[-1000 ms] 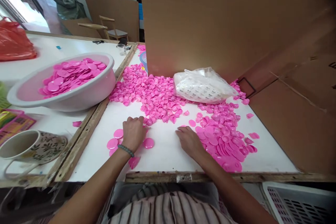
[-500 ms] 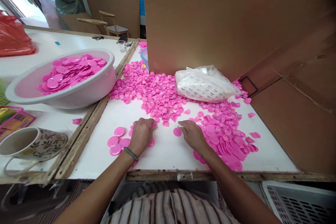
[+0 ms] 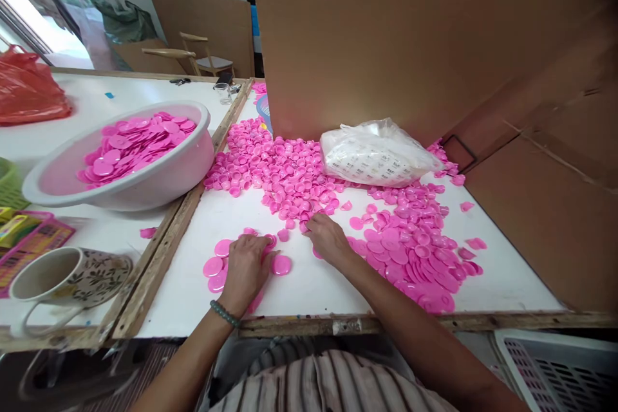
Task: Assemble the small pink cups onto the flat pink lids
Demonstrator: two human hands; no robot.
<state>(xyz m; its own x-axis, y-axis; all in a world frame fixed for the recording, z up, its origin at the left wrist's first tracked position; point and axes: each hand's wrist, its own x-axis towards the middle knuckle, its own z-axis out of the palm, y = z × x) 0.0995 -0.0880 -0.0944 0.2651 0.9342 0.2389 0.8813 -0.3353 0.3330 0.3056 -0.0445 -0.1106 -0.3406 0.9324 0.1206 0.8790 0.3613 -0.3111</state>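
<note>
My left hand point(image 3: 246, 267) lies palm down near the table's front edge, fingers flat over a small group of flat pink discs point(image 3: 217, 267). My right hand point(image 3: 329, 239) reaches forward beside it. Its fingertips are pinched together on a small pink cap at the near edge of the heap of pink caps point(image 3: 284, 174). A spread of larger pink discs point(image 3: 415, 251) lies just right of my right wrist. A bead bracelet is on my left wrist.
A pale basin point(image 3: 188, 170) of pink discs sits on the left table, with a patterned mug point(image 3: 62, 280), a pink basket point(image 3: 29, 244) and an orange bag point(image 3: 29, 87). A clear plastic bag point(image 3: 376, 154) lies against a cardboard wall point(image 3: 410, 32). A white crate point(image 3: 560, 367) stands at lower right.
My left hand has drawn back toward the front edge onto the loose discs. My right hand has shifted left and forward to the edge of the cap heap.
</note>
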